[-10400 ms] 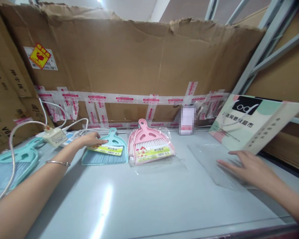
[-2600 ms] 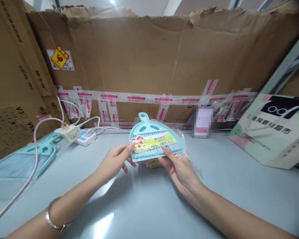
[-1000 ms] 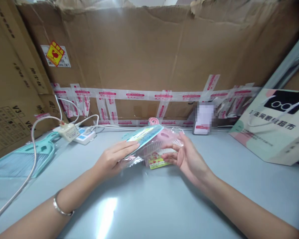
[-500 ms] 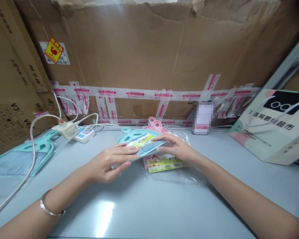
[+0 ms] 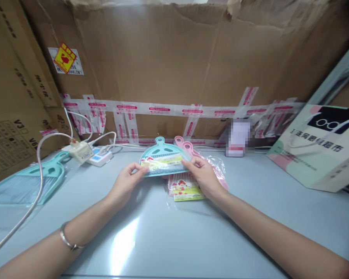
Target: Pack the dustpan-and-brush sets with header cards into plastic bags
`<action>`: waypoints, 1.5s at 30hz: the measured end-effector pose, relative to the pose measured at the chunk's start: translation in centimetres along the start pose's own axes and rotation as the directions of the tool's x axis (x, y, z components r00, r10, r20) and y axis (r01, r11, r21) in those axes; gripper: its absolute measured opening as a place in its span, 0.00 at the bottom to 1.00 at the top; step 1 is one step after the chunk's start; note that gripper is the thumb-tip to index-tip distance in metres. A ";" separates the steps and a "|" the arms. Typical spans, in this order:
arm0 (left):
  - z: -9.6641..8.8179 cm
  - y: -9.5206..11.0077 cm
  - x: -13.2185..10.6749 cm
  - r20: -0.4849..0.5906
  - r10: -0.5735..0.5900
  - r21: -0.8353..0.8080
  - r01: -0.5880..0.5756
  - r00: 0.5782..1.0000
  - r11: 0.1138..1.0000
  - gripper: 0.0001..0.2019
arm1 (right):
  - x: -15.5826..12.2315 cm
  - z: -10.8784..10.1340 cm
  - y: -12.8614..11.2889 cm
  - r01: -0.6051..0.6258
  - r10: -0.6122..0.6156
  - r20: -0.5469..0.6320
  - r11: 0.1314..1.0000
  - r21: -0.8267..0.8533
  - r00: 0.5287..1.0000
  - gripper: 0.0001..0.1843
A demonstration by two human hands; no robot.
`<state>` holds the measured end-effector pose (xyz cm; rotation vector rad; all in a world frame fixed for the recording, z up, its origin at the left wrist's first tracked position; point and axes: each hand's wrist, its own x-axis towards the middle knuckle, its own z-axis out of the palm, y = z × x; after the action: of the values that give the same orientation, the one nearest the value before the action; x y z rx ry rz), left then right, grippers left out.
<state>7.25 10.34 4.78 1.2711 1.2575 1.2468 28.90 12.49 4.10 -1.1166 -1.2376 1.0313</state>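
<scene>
A small teal dustpan-and-brush set (image 5: 162, 157) with a yellow label is held just above the grey table. My left hand (image 5: 127, 183) pinches its lower left edge, and my right hand (image 5: 202, 176) grips its lower right edge. Clear plastic film seems to lie around the set, though I cannot tell how far it covers it. Under and behind the teal set lies a pink dustpan set (image 5: 186, 182) in a clear bag, its handle pointing away from me.
A larger teal dustpan (image 5: 26, 184) in plastic lies at the far left under a white cable (image 5: 37, 155). A power strip (image 5: 97, 157) sits near the back. A printed paper bag (image 5: 322, 149) stands at right. Taped cardboard (image 5: 174, 69) walls the back.
The teal set was tilted flat and moved about between my hands; now it is raised face-up again, held at both lower corners over the pink set.
</scene>
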 end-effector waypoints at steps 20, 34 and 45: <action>-0.5 1.9 0.0 -0.064 0.039 0.103 -0.032 0.997 0.994 0.25 | -1.9 -0.1 -1.7 -0.021 -0.008 0.174 0.986 0.166 0.985 0.31; -5.6 4.3 1.2 0.079 0.029 0.389 -0.057 0.996 0.919 0.18 | -2.3 -0.9 -2.3 0.143 -0.149 0.304 0.989 0.043 0.941 0.29; -10.1 1.8 3.8 -0.115 -0.185 0.710 0.211 0.976 0.672 0.26 | 1.5 -6.5 -2.3 0.246 -0.257 -0.058 0.957 -0.157 0.965 0.17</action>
<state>-2.83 13.59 7.34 1.5896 1.9678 0.6003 35.48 13.11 6.56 -1.0686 -1.3706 0.7061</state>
